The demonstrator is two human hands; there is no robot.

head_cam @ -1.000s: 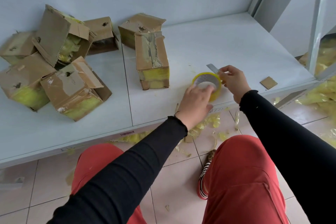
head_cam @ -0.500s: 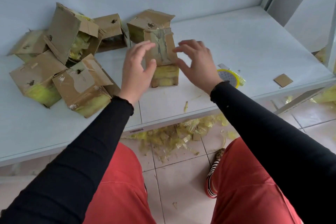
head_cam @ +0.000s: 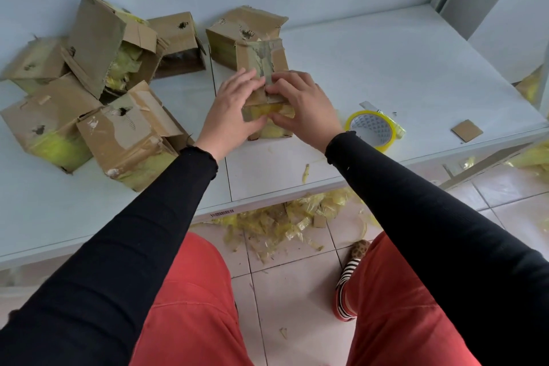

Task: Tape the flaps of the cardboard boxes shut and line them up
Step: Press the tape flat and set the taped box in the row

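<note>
Between the 2 hands, on the white table (head_cam: 386, 74), stands the cardboard box (head_cam: 263, 59) being worked on. The left hand (head_cam: 230, 110) holds its left side: the fingers lie close together and bent over the top flap, and the thumb reaches across the near face, which is covered in yellow tape. The right hand (head_cam: 303, 107) holds the right side the same way, fingers curled over the top edge and thumb low on the front. The fingertips of both hands almost meet at the grey, torn strip running down the middle of the box's top. Only the far half of the top and a part of the yellow front show past the fingers.

Just beyond the fingertips, touching the far end of the held box, sits a second box (head_cam: 246, 24) with ragged flaps. To the left of the left hand, well apart from its fingers, lies a heap of 5 more boxes (head_cam: 98, 80), tilted against each other, several with flaps open and yellow tape showing inside. The closest box of that heap (head_cam: 130, 140) lies just beside the left wrist.

To the right of the right hand, near the wrist, a roll of yellow tape (head_cam: 371, 131) lies flat on the table, partly hidden by the black sleeve. Farther right, a small square cardboard scrap (head_cam: 467, 130) rests near the table's edge. Below the table's near edge, scraps of yellow tape (head_cam: 276, 223) litter the tiled floor.
</note>
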